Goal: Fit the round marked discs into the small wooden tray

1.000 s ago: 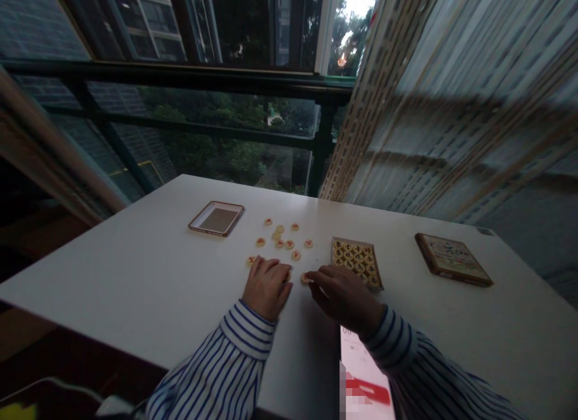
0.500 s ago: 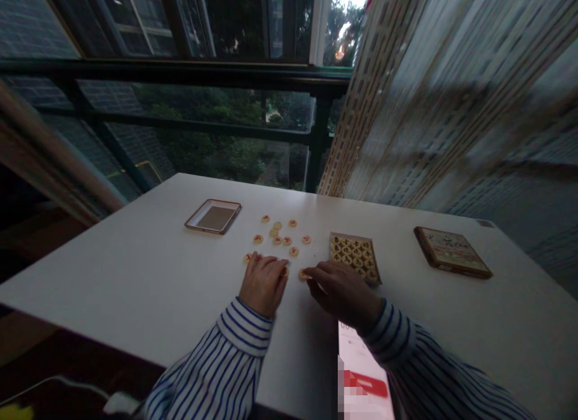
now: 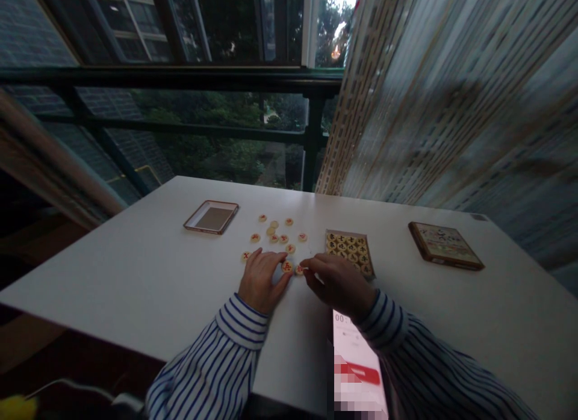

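My left hand point(image 3: 262, 280) rests low over the table, its thumb and forefinger on either side of a round xiangqi piece point(image 3: 287, 268) with a red character. Just right of it, my right hand point(image 3: 341, 281) has its fingertips closed at the edge of another red-marked xiangqi piece point(image 3: 298, 269). Several more pieces lie scattered beyond my hands, most showing red characters; a plain-faced piece point(image 3: 271, 231) is among them. An open box point(image 3: 371, 265) holding rows of black-marked pieces sits beyond my right hand, which partly hides it.
At the back left lies a shallow empty tray or lid point(image 3: 212, 218). A flat box with a picture on top point(image 3: 445, 244) is at the right. A lit phone point(image 3: 356, 360) lies under my right forearm. The white table point(image 3: 149, 251) borders a railing point(image 3: 180, 77) and curtain point(image 3: 383, 107).
My left thumb and forefinger have opened around the red-marked piece, which now shows between them. My right fingertips stay at the neighbouring piece. The whole view has shifted slightly.
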The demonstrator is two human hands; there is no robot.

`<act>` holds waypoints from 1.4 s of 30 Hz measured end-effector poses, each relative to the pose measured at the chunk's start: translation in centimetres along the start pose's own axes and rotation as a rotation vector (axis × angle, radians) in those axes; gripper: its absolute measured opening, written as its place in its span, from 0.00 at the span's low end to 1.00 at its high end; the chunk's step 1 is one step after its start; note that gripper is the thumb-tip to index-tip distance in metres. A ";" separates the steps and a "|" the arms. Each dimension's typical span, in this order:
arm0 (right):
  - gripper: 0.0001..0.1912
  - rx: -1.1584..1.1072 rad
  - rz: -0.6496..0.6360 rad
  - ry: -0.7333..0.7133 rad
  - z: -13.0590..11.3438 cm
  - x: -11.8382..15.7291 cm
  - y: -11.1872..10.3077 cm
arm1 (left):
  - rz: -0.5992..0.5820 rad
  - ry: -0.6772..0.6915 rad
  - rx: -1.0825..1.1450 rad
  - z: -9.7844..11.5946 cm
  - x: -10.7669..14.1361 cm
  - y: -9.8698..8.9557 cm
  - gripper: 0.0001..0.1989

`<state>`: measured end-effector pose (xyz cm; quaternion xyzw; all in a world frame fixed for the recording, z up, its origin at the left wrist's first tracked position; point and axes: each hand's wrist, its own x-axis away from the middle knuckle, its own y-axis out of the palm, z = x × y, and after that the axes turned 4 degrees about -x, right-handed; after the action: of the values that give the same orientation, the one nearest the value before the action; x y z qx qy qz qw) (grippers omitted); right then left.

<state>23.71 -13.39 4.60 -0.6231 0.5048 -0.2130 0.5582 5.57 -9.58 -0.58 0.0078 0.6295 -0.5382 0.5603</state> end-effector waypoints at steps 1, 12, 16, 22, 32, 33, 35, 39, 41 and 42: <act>0.11 -0.008 0.014 0.006 0.0 0.0 -0.1 | 0.006 -0.005 0.013 0.1 -0.1 0.0 0.15; 0.11 -0.113 0.131 0.026 1.1 -0.1 -2.1 | 0.021 -0.105 0.169 1.3 -2.0 -0.8 0.16; 0.11 -0.133 0.138 0.071 2.3 0.5 -3.0 | 0.015 -0.128 0.195 1.9 -3.5 -0.6 0.16; 0.10 -0.135 0.194 0.112 4.1 1.5 -4.0 | -0.023 -0.093 0.260 3.3 -5.4 0.7 0.17; 0.10 -0.160 0.237 0.204 5.8 3.2 -4.7 | -0.095 -0.056 0.338 5.2 -7.6 3.2 0.17; 0.09 -0.172 0.254 0.218 6.0 3.5 -4.6 | -0.103 -0.055 0.347 5.4 -7.8 3.4 0.17; 0.09 -0.206 0.295 0.244 6.5 3.9 -4.4 | -0.113 -0.045 0.363 5.8 -8.2 3.9 0.17; 0.09 -0.294 0.361 0.290 7.5 4.6 -3.9 | -0.116 -0.024 0.383 6.7 -8.7 4.9 0.17; 0.09 -0.340 0.392 0.311 7.9 4.8 -3.6 | -0.116 -0.022 0.393 7.2 -8.6 5.4 0.16; 0.09 -0.365 0.400 0.319 8.1 4.9 -3.5 | -0.112 -0.016 0.400 7.4 -8.5 5.7 0.16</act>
<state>33.71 -14.23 3.99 -0.5602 0.7284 -0.1001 0.3816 17.33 -7.23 3.19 0.0798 0.5052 -0.6829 0.5216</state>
